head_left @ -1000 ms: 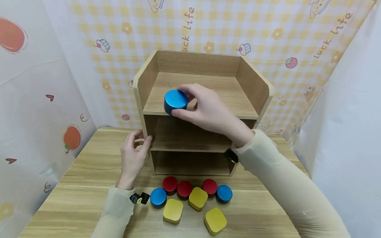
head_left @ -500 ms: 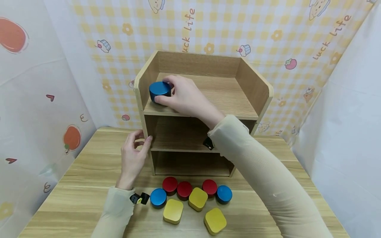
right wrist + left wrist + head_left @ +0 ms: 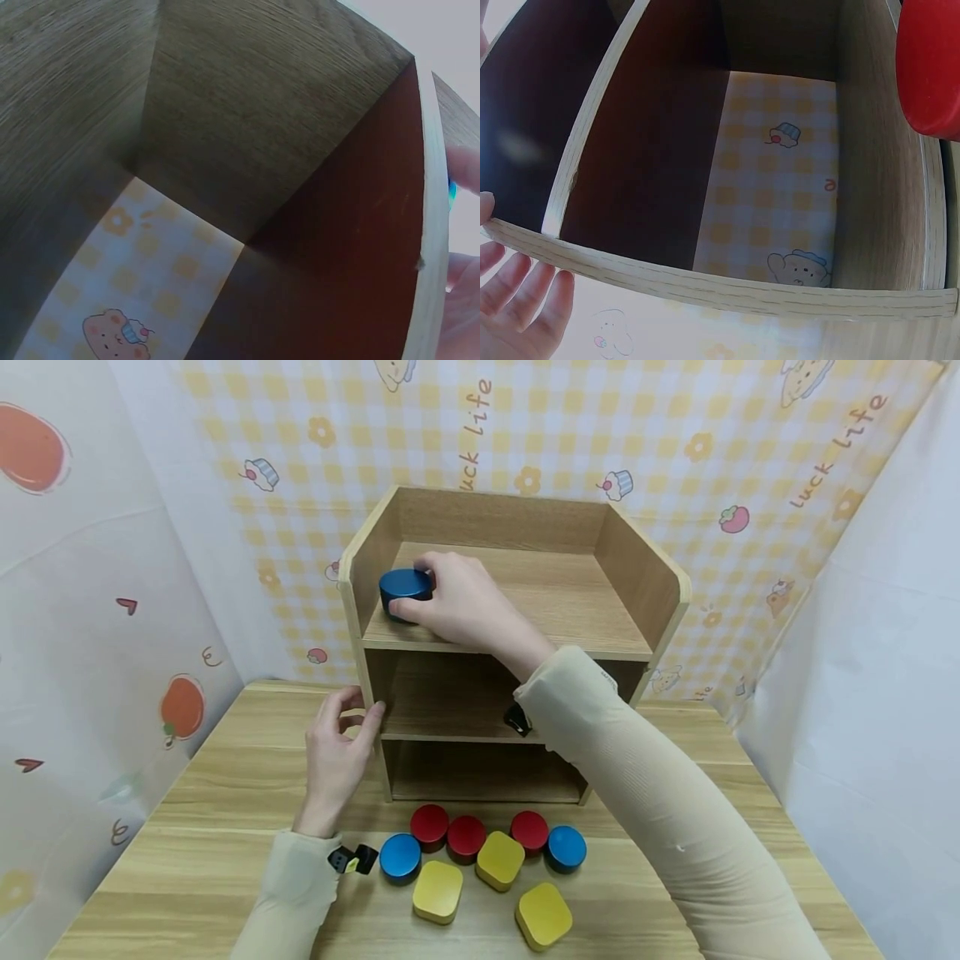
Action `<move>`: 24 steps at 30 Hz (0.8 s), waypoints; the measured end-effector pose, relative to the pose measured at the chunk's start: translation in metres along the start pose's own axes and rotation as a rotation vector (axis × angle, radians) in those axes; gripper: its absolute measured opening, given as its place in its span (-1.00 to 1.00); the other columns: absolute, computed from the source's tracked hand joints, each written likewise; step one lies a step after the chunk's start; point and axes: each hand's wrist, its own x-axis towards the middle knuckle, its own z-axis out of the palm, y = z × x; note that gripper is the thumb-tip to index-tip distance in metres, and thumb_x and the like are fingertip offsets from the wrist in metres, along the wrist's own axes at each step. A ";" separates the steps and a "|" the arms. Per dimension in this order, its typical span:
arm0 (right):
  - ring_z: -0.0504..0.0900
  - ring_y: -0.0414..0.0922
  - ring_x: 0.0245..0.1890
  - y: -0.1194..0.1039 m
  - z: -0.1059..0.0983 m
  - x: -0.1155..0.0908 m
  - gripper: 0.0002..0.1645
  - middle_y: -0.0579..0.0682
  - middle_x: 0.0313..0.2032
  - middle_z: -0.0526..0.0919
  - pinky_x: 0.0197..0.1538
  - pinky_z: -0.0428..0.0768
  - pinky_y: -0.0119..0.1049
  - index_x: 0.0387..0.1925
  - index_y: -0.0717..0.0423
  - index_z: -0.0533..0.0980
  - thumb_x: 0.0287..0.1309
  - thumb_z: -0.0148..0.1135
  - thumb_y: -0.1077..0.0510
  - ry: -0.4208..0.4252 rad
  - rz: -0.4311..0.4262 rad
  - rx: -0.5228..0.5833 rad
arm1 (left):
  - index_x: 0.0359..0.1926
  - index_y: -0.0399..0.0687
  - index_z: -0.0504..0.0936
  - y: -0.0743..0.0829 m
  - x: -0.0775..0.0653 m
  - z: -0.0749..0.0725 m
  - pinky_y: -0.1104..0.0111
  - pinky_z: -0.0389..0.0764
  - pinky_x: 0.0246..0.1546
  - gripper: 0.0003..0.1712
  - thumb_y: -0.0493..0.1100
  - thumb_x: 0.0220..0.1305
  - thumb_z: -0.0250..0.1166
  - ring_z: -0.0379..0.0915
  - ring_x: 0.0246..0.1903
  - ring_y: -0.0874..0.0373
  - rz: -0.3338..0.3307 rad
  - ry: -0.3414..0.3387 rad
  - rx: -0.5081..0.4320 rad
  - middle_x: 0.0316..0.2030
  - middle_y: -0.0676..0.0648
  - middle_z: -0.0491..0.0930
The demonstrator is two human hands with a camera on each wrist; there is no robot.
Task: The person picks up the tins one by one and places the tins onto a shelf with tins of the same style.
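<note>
At the far left, a white printed sheet (image 3: 90,610) hangs beside the worktop (image 3: 187,810). Next, the left hand (image 3: 341,752) holds the left side panel of a wooden shelf unit (image 3: 480,739); its grip is narrow, thumb at the front edge and fingers on the outer face. A black wrist device (image 3: 352,860) sits at the left cuff.

On the worktop, just right of this device, stands the left blue disc (image 3: 400,858). Above it, at the left end of the unit's top level, is the held blue disc (image 3: 403,587), upright near the left wall. The right hand (image 3: 468,602) grips this disc from its right side, thumb toward the front. Contact between disc base and shelf cannot be confirmed.

Continuing right along the worktop: the left red disc (image 3: 430,827); the left yellow block (image 3: 438,891), set nearer the front; the middle red disc (image 3: 467,838); the middle yellow block (image 3: 500,860); the right red disc (image 3: 529,832); the right yellow block (image 3: 543,916), foremost of the group; and the right blue disc (image 3: 566,849), just beside the right red disc. The beige right sleeve (image 3: 660,785) extends across the worktop. A white sheet (image 3: 870,635) bounds the right side.
</note>
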 end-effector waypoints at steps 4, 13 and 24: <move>0.50 -0.17 -0.26 0.002 0.000 -0.002 -0.47 -0.13 -0.22 0.60 -0.20 0.45 -0.40 0.01 0.05 0.54 0.16 0.30 -0.21 0.009 0.057 0.004 | -0.11 -0.51 0.52 0.000 0.000 0.001 0.60 0.53 -0.27 -0.74 -0.52 0.16 0.32 0.47 -0.24 -0.10 0.000 -0.004 -0.002 -0.27 -0.23 0.54; 0.53 -0.17 -0.23 0.000 0.001 -0.002 -0.36 -0.09 -0.14 0.61 -0.17 0.48 -0.39 0.12 0.09 0.49 0.16 0.31 -0.23 -0.010 0.080 0.015 | -0.11 -0.51 0.52 -0.001 0.000 0.000 0.61 0.52 -0.27 -0.74 -0.51 0.17 0.31 0.46 -0.25 -0.10 -0.003 -0.003 -0.004 -0.26 -0.25 0.53; 0.04 -0.03 0.44 -0.002 0.004 -0.008 0.28 -0.13 0.48 0.06 0.34 0.16 0.17 0.54 -0.33 -0.20 -0.07 0.16 -0.61 -0.016 0.135 -0.078 | -0.09 -0.50 0.51 -0.001 0.000 -0.001 0.62 0.51 -0.26 -0.74 -0.49 0.19 0.31 0.45 -0.23 -0.03 -0.005 -0.018 0.000 -0.23 -0.33 0.53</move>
